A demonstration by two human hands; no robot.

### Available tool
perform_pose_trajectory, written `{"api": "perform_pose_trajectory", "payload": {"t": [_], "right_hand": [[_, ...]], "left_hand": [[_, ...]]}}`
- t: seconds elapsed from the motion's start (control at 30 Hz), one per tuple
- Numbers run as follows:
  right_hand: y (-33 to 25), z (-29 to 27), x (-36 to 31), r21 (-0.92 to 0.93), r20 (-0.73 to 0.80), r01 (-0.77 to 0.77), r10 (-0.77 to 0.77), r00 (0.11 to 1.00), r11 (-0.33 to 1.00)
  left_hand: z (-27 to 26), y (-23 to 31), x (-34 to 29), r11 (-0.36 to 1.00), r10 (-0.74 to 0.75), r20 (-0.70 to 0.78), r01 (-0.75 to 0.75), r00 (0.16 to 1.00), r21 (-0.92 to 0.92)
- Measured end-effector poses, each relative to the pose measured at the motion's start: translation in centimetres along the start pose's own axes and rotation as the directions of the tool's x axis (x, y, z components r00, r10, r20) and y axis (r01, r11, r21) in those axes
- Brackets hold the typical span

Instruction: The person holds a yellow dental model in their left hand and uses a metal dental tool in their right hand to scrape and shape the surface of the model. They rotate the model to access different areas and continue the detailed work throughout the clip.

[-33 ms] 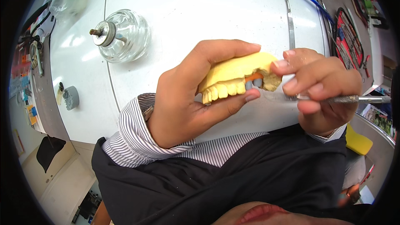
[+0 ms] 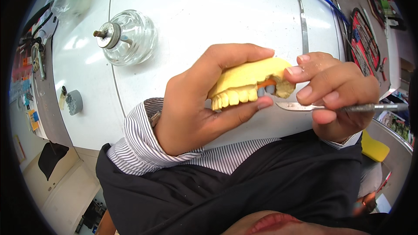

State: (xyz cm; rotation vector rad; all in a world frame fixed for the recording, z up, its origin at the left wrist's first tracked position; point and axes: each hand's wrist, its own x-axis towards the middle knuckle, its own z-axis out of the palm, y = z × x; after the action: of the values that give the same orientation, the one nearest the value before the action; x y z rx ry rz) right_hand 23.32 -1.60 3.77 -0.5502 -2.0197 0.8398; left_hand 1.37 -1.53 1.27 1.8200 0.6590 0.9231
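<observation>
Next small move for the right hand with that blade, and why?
Probably tilt the metal instrument up toward the orange wax. The right hand holds it with its tip just below the yellow dental cast, not touching the wax, while the left hand grips the cast steady and a right fingertip rests on the cast's end.

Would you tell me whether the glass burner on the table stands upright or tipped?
Upright: the glass burner sits on its base on the table, wick cap on top.
</observation>
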Motion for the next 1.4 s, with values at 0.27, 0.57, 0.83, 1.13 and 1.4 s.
{"api": "perform_pose_trajectory", "payload": {"t": [0.27,0.57,0.83,1.13,1.4], "right_hand": [[-0.3,0.1,0.2,0.050,0.064,-0.050,0.047,0.997,0.997],[-0.5,-0.5,0.8,0.078,0.170,-0.040,0.026,0.985,0.996],[-0.4,0.0,0.6,-0.003,0.130,-0.029,0.029,0.991,1.000],[-0.4,0.2,0.5,0.042,0.075,-0.081,0.077,0.994,0.996],[-0.1,0.1,-0.1,0.039,0.044,-0.099,0.098,0.994,0.994]], "left_hand": [[0.0,0.1,-0.1,0.996,0.001,0.129,0.010,0.992,-0.084],[0.1,0.2,-0.1,1.000,0.011,0.079,-0.011,0.997,-0.005],[0.4,-0.3,-0.3,0.998,0.031,0.035,-0.033,0.999,0.061],[0.8,-0.3,-0.3,1.000,-0.022,0.009,0.022,1.000,0.018],[0.5,-0.2,-0.1,0.999,-0.040,0.037,0.040,0.998,0.006]]}}
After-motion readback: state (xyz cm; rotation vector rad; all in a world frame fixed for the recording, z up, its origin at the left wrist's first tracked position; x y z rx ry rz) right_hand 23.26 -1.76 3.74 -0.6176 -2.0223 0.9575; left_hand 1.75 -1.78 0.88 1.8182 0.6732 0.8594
